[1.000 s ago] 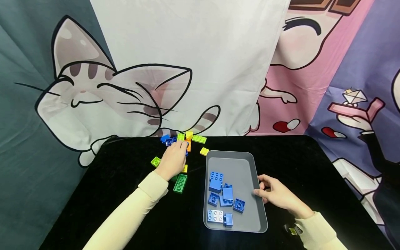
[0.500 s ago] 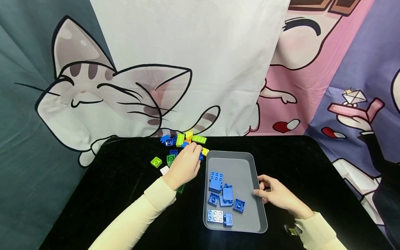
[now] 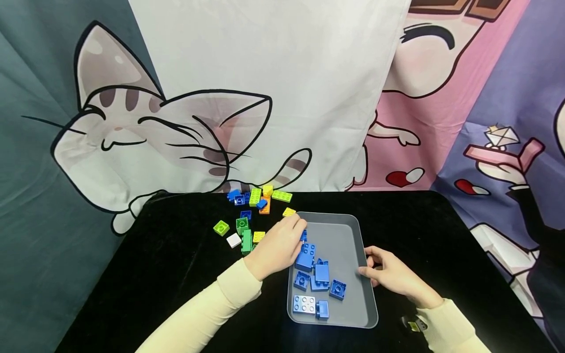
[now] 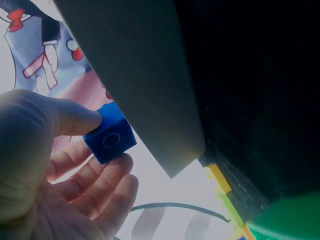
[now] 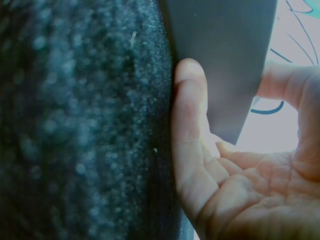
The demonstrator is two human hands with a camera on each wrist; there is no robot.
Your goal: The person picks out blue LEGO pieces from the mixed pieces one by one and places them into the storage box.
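My left hand [image 3: 280, 245] pinches a blue toy building brick [image 4: 110, 135] between thumb and fingers, over the left rim of the grey tray [image 3: 337, 230]. In the head view most of that brick hides behind the fingers. Several blue bricks [image 3: 321, 273] lie in the tray, mostly along its left half, one of them pale-topped [image 3: 304, 304]. At the tray's right side, my right hand [image 3: 386, 270] grips the wall, thumb over the rim and fingers against the outside. The right wrist view shows those fingers [image 5: 190, 110] low beside the black cloth.
Left of the tray lies a loose scatter of bricks: green [image 3: 246, 241], lime [image 3: 221, 227], white [image 3: 234, 240], yellow [image 3: 259, 237] and orange [image 3: 265, 208]. A few blue bricks [image 3: 239, 199] sit at the back edge of the black table [image 3: 176, 274]. Behind hangs a printed cloth [image 3: 273, 98].
My left hand has moved right and toward me with the blue brick, from the scattered bricks to the tray's left rim. My right hand and the tray have stayed put.
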